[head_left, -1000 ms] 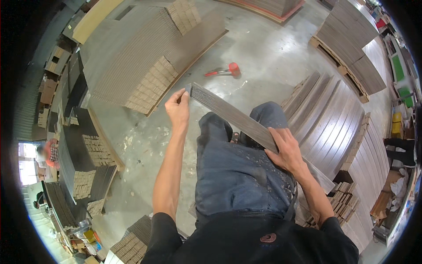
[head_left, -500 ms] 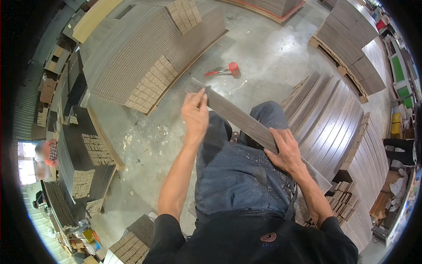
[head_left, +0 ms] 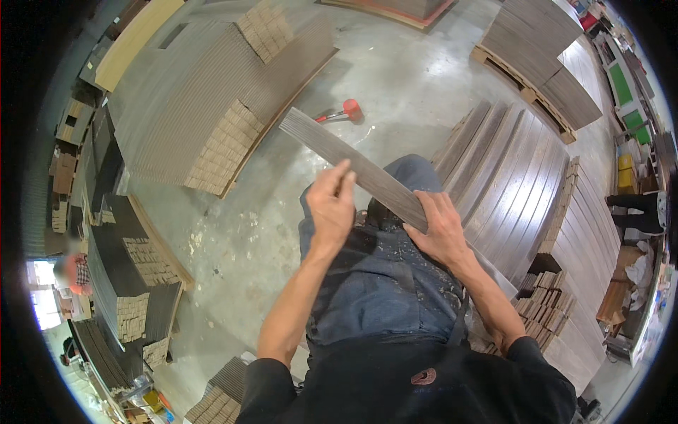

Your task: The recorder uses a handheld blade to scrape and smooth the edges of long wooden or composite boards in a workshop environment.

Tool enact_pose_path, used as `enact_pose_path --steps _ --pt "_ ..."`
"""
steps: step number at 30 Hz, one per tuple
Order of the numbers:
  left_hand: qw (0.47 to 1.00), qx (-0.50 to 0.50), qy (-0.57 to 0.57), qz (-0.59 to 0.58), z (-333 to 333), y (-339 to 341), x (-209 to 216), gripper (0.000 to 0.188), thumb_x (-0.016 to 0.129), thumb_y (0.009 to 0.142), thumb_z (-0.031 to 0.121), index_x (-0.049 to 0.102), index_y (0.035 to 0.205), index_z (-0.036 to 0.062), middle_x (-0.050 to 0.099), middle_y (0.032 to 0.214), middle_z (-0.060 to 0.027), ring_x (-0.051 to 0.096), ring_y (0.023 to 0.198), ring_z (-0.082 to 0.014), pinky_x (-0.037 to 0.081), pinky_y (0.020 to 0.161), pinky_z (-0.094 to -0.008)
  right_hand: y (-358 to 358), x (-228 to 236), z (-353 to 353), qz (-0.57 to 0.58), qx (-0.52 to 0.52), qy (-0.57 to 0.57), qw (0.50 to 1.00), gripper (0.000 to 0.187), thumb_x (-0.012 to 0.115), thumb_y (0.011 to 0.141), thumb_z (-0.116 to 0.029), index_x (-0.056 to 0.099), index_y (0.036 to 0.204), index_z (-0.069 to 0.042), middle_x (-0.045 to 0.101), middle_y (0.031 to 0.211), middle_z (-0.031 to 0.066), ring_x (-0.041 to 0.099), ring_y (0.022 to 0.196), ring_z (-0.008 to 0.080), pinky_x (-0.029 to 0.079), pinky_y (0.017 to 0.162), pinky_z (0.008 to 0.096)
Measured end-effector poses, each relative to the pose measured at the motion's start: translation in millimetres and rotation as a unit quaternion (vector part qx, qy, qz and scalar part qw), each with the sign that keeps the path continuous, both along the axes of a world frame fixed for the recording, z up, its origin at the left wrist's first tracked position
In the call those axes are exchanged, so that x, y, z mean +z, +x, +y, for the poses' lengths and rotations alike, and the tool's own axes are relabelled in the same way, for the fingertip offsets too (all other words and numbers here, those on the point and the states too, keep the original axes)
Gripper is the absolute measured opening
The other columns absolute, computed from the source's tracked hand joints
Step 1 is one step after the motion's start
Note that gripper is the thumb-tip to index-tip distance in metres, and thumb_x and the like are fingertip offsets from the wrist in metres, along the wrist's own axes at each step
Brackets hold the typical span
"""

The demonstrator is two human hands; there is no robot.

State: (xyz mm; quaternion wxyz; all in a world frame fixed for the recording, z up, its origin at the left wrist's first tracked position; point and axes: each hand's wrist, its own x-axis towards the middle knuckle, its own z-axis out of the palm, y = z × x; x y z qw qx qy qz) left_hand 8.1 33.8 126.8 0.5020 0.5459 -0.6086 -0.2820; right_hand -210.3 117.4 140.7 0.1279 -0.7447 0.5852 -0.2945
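Note:
A long grey-brown wood-grain plank [head_left: 378, 182] slants across above my knees, its far end up and to the left. My right hand [head_left: 443, 230] is closed round its nearer part, thumb on the near edge and fingers over the face. Midway along the near edge is my left hand [head_left: 330, 212], fingers curled and thumb close to the index fingertip. It is slightly blurred, and whatever is between its fingertips cannot be made out. A mallet with a red head [head_left: 352, 109] lies on the floor beyond the plank's far end, its handle partly covered.
A large stack of planks [head_left: 205, 106] stands at the far left, with dark boards [head_left: 116, 247] below it. Close on my right is a pile of glossy planks [head_left: 512, 184]. A loaded pallet [head_left: 526, 88] stands farther right. Concrete floor [head_left: 240, 233] shows between the stacks.
My left hand has moved from near the plank's far end down along its edge toward my right hand. The view has shifted a little; my right hand keeps its hold.

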Motion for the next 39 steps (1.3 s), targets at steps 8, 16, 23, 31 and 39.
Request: enact_pose_path --steps 8,16,23,31,39 --pt "0.985 -0.164 -0.015 -0.059 43 -25 -5 0.013 0.072 0.092 0.006 0.074 0.103 -0.0011 0.071 0.093 -0.0133 0.068 0.08 -0.0243 0.053 0.073 -0.0322 5 -7 -4 -0.027 -0.008 -0.013 1.0 0.065 0.086 0.069 -0.011 0.054 0.123 0.004 0.062 0.111 0.0194 0.06 0.104 0.0366 0.051 0.091 0.0446" --pt "0.908 -0.061 0.243 0.336 32 -10 0 0.013 0.075 0.095 0.008 0.076 0.103 -0.0013 0.074 0.102 -0.005 0.066 0.088 -0.0107 0.054 0.078 -0.0257 4 2 -15 -0.052 -0.001 -0.023 0.998 0.069 0.089 0.066 -0.008 0.054 0.125 0.0 0.061 0.115 0.0188 0.059 0.109 0.0379 0.05 0.094 0.0444" --pt "0.881 -0.088 0.238 0.399 15 -4 -2 0.015 0.077 0.092 0.006 0.076 0.105 -0.0014 0.075 0.1 -0.0054 0.068 0.088 -0.0108 0.054 0.081 -0.0256 -14 41 -22 -0.175 0.121 0.186 0.959 0.07 0.078 0.087 -0.038 0.054 0.139 0.002 0.064 0.125 0.0209 0.064 0.113 0.0344 0.049 0.1 0.0422" --pt "0.865 -0.127 0.228 0.43 -14 4 51 0.018 0.08 0.09 0.01 0.076 0.103 -0.0014 0.075 0.095 -0.0051 0.067 0.083 -0.0108 0.053 0.078 -0.0258 -52 11 13 -0.482 0.181 0.497 0.698 0.075 0.04 0.104 -0.064 0.061 0.138 0.0 0.07 0.125 0.0177 0.065 0.117 0.0297 0.049 0.104 0.0417" --pt "0.864 -0.141 0.208 0.436 -23 6 56 0.017 0.081 0.09 0.01 0.075 0.104 0.002 0.074 0.098 -0.0033 0.068 0.089 -0.0124 0.054 0.085 -0.0283 -7 21 10 -0.579 0.134 0.444 0.671 0.076 0.044 0.1 -0.068 0.056 0.139 -0.003 0.071 0.109 0.014 0.068 0.086 0.019 0.056 0.072 0.033"
